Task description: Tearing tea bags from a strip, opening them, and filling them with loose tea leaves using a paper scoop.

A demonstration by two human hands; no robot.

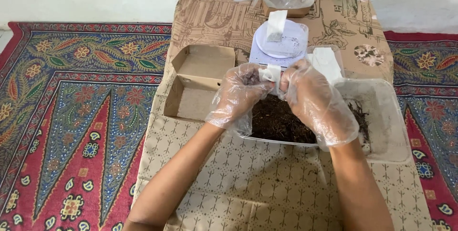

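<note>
I see both gloved hands, left (237, 96) and right (317, 101), raised together, pinching a small white bag (270, 74) above the tub (381, 131).

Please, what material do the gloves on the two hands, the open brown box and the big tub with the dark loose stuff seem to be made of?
Gloves on the left hand and right hand: thin clear plastic film, glossy and crinkled, skin showing through. Open box: plain brown cardboard, matte, with folded flaps. Tub: translucent plastic, probably rigid, with a cloudy wall and rounded rim. The small white sachet between the hands looks like paper or fabric; hard to tell.
</note>
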